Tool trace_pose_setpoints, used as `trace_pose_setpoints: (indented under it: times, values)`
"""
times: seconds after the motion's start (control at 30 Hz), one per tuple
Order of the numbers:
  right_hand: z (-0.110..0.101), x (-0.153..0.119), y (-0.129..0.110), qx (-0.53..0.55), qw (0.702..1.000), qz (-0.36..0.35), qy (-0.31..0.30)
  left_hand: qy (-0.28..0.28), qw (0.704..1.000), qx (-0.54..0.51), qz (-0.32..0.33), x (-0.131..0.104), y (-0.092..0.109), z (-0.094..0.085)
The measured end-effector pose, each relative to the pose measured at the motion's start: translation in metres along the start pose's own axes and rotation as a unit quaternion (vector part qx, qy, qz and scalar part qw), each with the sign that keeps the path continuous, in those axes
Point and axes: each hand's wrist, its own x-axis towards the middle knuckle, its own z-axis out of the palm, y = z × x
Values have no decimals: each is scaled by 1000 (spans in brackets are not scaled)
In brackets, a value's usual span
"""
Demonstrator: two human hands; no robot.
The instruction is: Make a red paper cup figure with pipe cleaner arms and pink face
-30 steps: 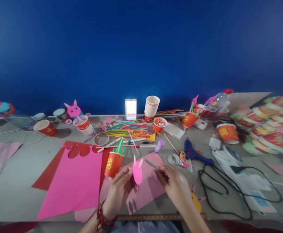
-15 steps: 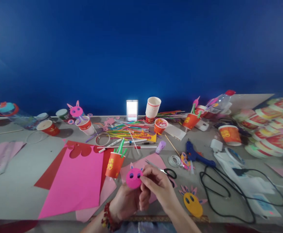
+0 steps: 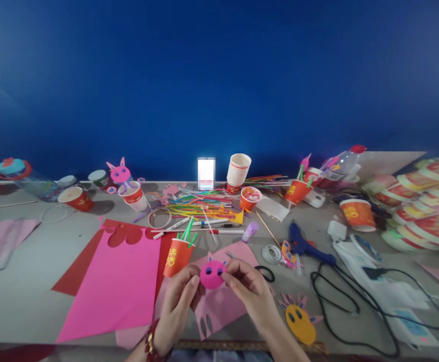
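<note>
A round pink paper face [image 3: 212,276] with dark eyes and small pointed ears is held up between both hands. My left hand [image 3: 180,296] pinches its left edge between thumb and fingers. On the opposite edge, near the eye, my right hand [image 3: 247,284] is closed on the same face. Light pink paper [image 3: 223,309] with cut-out slots lies beneath it. Scissors [image 3: 266,274] lie partly hidden behind my right hand. Just beyond my left hand an orange paper cup [image 3: 179,257] holds green straws. A yellow face with pink spikes [image 3: 300,322] rests to the right.
Bright pink sheets [image 3: 117,281] lie left over red paper. A blue glue gun [image 3: 306,244], black cable [image 3: 319,296] and power strip [image 3: 404,322] occupy the right. Behind are colourful sticks [image 3: 200,203], stacked paper cups [image 3: 238,171] and a cup with a pink bunny [image 3: 131,193].
My left hand has shifted from beneath the pink face to its left edge. The face has moved slightly right and now sits between both hands.
</note>
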Motion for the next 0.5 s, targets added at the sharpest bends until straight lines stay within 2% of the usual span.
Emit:
trace_pose_setpoints:
  times: [0.03,0.1,0.13,0.23,0.33,0.4,0.5]
  values:
    - [-1,-1,0,1,1000,8,9,13,996,72,51,4,4,-8]
    - [-5,-2,1,0,999,18,29,70,965,208,145,18,12,-28]
    - [-7,-2,1,-4,999,20,37,93,946,267,160,27,15,-38]
    - [-13,-4,3,-22,998,19,47,113,895,418,107,47,13,-61]
    - [-14,-5,9,-19,999,26,38,112,854,507,31,53,-2,-70]
    - [-14,-6,13,-15,999,37,31,91,846,525,-7,50,-12,-68]
    - [-14,-5,17,-10,998,44,32,63,866,496,-24,43,-19,-61]
